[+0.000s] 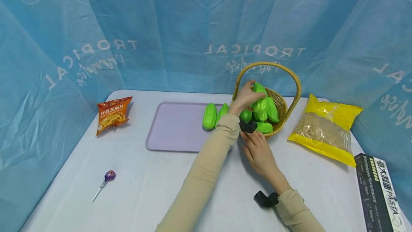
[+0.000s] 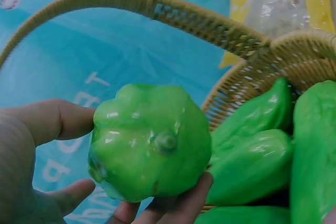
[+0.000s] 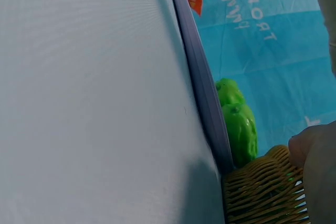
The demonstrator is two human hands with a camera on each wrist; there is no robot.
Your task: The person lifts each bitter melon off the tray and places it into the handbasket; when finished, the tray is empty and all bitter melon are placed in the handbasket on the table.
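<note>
My left hand [image 1: 245, 97] reaches into the wicker basket [image 1: 291, 112] and grips a green plastic gourd [image 1: 260, 101], lifted above the others. In the left wrist view thumb and fingers curl round the gourd [image 2: 149, 141], with more green gourds [image 2: 252, 150] lying in the basket [image 2: 294, 61] behind. My right hand [image 1: 259, 151] lies on the table with straight fingers touching the basket's front wall; one fingertip [image 3: 315, 156] shows beside the basket weave [image 3: 262, 192]. Two gourds [image 1: 210, 116] lie on the lilac tray [image 1: 175, 126].
An orange snack bag [image 1: 112, 114] sits at the left, a lollipop [image 1: 107, 178] near the front left. A yellow noodle bag [image 1: 326, 128] lies right of the basket, a black pasta box [image 1: 379, 192] at the right edge. Blue cloth walls surround the table.
</note>
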